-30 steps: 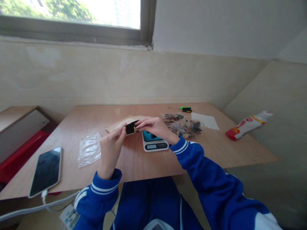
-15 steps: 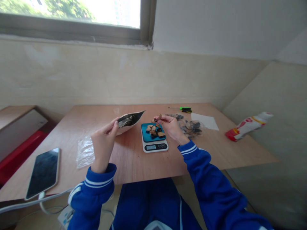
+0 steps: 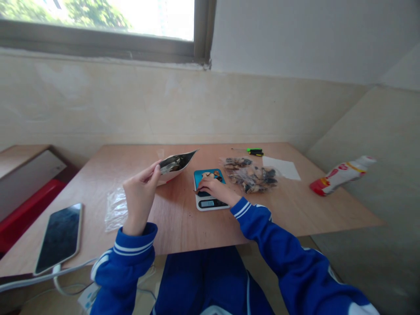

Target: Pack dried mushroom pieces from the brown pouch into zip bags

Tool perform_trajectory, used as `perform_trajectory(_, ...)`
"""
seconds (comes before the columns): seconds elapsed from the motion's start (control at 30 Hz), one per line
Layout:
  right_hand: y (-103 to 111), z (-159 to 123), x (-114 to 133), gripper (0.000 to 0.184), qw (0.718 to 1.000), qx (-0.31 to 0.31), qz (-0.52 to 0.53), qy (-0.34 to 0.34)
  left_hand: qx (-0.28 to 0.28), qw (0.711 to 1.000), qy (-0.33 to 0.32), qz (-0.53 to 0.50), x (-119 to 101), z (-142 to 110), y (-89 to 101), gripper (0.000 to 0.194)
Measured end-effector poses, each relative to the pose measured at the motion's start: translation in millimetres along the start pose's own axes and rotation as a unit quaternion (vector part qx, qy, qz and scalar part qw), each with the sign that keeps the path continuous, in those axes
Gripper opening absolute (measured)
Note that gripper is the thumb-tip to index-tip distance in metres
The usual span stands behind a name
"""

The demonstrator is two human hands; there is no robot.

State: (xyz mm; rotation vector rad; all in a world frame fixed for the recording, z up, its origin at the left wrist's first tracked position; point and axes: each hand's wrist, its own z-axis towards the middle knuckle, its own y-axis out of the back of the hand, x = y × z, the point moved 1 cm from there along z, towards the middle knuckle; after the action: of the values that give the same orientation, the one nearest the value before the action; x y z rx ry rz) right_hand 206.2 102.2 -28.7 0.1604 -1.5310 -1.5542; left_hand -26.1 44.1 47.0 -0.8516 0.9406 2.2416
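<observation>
My left hand (image 3: pixel 142 192) grips the near edge of a pouch (image 3: pixel 169 176), which is tilted with its mouth open and dark contents inside. My right hand (image 3: pixel 215 189) is closed over a small kitchen scale (image 3: pixel 201 174) with a blue top and white body. A brown dried mushroom piece (image 3: pixel 197 191) pokes out from its fingertips at the scale's left edge. Several tan and black dried mushroom pieces (image 3: pixel 213 175) lie on the blue top, partly hidden by that hand. The scale's display (image 3: pixel 207 204) is lit, its digits too small to read.
Clear bags of dark dried pieces (image 3: pixel 257 178) lie right of the scale. Beyond are screwdrivers (image 3: pixel 255 151) and white paper (image 3: pixel 282 168). A red-and-white bottle (image 3: pixel 341 176) is at the right. At left lie clear plastic (image 3: pixel 116 209) and a plugged-in tablet (image 3: pixel 60 236).
My right hand has moved left and toward me, from the scale's far right side to over its front part, with a brown piece in its fingers. The left hand and pouch are nearly still.
</observation>
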Motion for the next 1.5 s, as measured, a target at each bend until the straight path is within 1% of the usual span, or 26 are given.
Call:
perform_trajectory(0.13, -1.1, -6.3, 0.3, 0.017, 1.000, -0.003, 0.001, 0.014, 0.001, 1.000, 0.000, -0.001, 0.3, -0.2, 1.3, 0.026)
perform_trajectory(0.2, 2.2, -7.3, -2.4, 0.016, 0.999, -0.033, 0.004, 0.007, 0.002, 1.000, 0.002, -0.001, -0.2, -0.8, 1.1, 0.025)
perform_trajectory(0.27, 10.0, -3.9, -6.1, 0.016, 0.996, -0.084, -0.011, -0.017, 0.006, 1.000, 0.001, -0.004, -0.4, -1.5, 0.3, 0.025)
perform_trajectory(0.3, 15.0, -0.1, -8.1, 0.017, 0.993, -0.101, -0.041, -0.035, 0.008, 1.000, -0.001, -0.007, -0.3, -1.8, -0.2, 0.025)
perform_trajectory(0.33, 20.0, 5.2, -9.9, 0.019, 0.990, -0.104, -0.082, -0.052, 0.009, 1.000, -0.002, -0.010, -0.2, -2.2, -0.7, 0.026)
perform_trajectory(0.4, 28.9, 19.1, -12.4, 0.023, 0.979, -0.078, -0.170, -0.076, 0.011, 1.000, -0.003, -0.013, 0.2, -2.6, -1.4, 0.026)
perform_trajectory(0.47, 34.0, 34.5, -13.4, 0.023, 0.971, -0.042, -0.222, -0.081, 0.013, 1.000, -0.002, -0.014, 0.7, -2.9, -1.5, 0.026)
perform_trajectory(0.6, 32.4, 55.4, -13.0, 0.020, 0.965, 0.011, -0.250, -0.072, 0.018, 1.000, 0.001, -0.003, 1.5, -2.9, 0.5, 0.025)
perform_trajectory(0.7, 28.6, 56.6, -13.9, 0.020, 0.963, 0.048, -0.258, -0.062, 0.018, 1.000, 0.002, 0.002, 1.8, -2.7, 2.6, 0.023)
perform_trajectory(0.77, 29.2, 53.1, -16.0, 0.023, 0.962, 0.059, -0.261, -0.058, 0.018, 1.000, 0.002, 0.002, 1.8, -2.8, 3.2, 0.023)
perform_trajectory(0.8, 31.0, 51.0, -17.5, 0.028, 0.962, 0.056, -0.261, -0.059, 0.018, 1.000, 0.002, 0.001, 1.8, -3.1, 3.2, 0.023)
perform_trajectory(0.87, 37.6, 46.3, -21.4, 0.038, 0.965, 0.041, -0.249, -0.069, 0.019, 1.000, 0.002, -0.001, 2.0, -3.8, 2.8, 0.023)
perform_trajectory(0.93, 47.2, 39.1, -26.4, 0.043, 0.974, 0.014, -0.209, -0.083, 0.022, 1.000, 0.001, -0.002, 2.6, -4.6, 2.3, 0.023)
perform_trajectory(1.0, 57.5, 26.6, -31.6, 0.041, 0.983, -0.017, -0.153, -0.098, 0.027, 1.000, -0.002, 0.000, 3.6, -5.2, 2.3, 0.023)
perform_trajectory(1.1, 65.8, -4.6, -38.4, 0.027, 0.988, -0.047, -0.072, -0.128, 0.029, 1.000, -0.005, 0.001, 4.5, -5.6, 2.5, 0.023)
perform_trajectory(1.17, 63.0, -28.8, -41.3, 0.019, 0.988, -0.043, -0.034, -0.145, 0.030, 1.000, -0.006, 0.000, 3.9, -5.8, 1.9, 0.023)
perform_trajectory(1.23, 55.4, -49.1, -42.4, 0.022, 0.989, -0.038, -0.023, -0.142, 0.034, 0.999, -0.009, -0.002, 2.6, -6.3, 0.6, 0.023)
perform_trajectory(1.3, 46.7, -61.5, -42.4, 0.021, 0.990, -0.042, -0.021, -0.131, 0.040, 0.999, -0.014, -0.004, 1.4, -7.0, -0.5, 0.024)
perform_trajectory(1.4, 37.7, -65.8, -42.8, 0.008, 0.991, -0.064, -0.017, -0.120, 0.044, 0.999, -0.016, -0.003, 1.3, -8.1, -0.7, 0.024)
perform_trajectory(1.5, 33.5, -61.2, -44.4, 0.008, 0.990, -0.082, -0.014, -0.114, 0.042, 0.999, -0.011, -0.002, 2.1, -8.8, 0.3, 0.023)
